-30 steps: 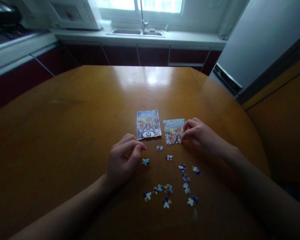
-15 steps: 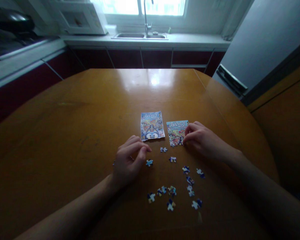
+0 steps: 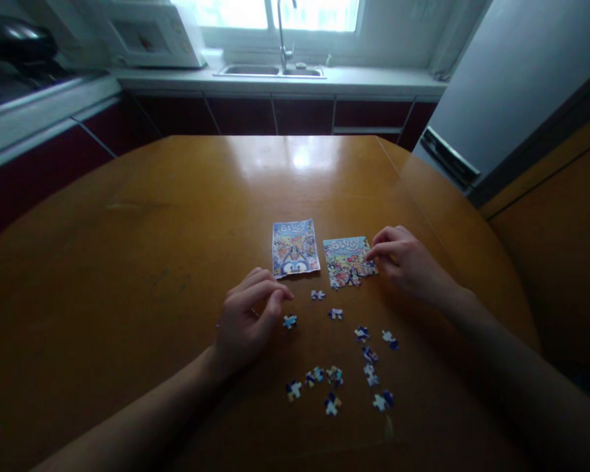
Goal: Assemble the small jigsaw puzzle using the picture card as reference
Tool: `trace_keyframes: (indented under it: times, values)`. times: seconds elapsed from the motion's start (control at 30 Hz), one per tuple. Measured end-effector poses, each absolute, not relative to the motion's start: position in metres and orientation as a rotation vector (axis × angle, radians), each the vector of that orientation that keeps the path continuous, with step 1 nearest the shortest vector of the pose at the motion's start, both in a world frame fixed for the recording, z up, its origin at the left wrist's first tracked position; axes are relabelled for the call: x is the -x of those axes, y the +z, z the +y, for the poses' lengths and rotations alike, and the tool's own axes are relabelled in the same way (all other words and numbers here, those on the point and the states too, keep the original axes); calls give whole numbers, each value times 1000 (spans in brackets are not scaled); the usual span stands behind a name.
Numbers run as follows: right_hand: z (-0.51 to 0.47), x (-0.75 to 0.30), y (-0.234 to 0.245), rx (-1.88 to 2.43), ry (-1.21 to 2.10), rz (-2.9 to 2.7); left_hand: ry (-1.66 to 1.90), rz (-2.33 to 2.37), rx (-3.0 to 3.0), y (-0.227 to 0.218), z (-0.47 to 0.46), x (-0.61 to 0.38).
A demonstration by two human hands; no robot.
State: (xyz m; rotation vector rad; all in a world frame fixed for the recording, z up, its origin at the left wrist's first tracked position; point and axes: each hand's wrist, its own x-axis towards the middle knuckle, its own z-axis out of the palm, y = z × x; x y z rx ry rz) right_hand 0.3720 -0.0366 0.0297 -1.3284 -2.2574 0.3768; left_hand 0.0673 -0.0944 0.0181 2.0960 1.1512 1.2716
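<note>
A partly assembled jigsaw puzzle (image 3: 347, 259) with a ragged lower edge lies on the wooden table (image 3: 177, 203). My right hand (image 3: 406, 262) is at its right side, index finger stretched out to touch the edge, no piece visible in it. To the puzzle's left is a creased picture sheet (image 3: 295, 249) with a matching "Bluey" print. My left hand (image 3: 248, 318) rests below that sheet, loosely bent, thumb a little apart from the index finger. Close to its thumb lies a blue puzzle piece (image 3: 290, 322); something small shows through the gap in the hand, too unclear to name.
Several loose puzzle pieces (image 3: 333, 376) are scattered nearer me, with more pieces (image 3: 370, 373) to their right. Beyond the table stand a counter with a sink (image 3: 253, 70), a microwave (image 3: 147, 36) and, at the right, a fridge (image 3: 491, 85).
My right hand has moved up and slightly right from the puzzle's lower right part to its right edge, uncovering that part. The left hand stays put. The view has shifted slightly.
</note>
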Motion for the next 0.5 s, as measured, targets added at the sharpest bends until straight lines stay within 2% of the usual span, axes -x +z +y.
trace_keyframes:
  times: [0.37,0.5]
  values:
    - [-39,-369,27,1238,491,-2439,1273,1151,-2096,20,-95,-67]
    - [-37,-370,29,1266,447,-2305,1277,1150,-2098,21,-94,-68]
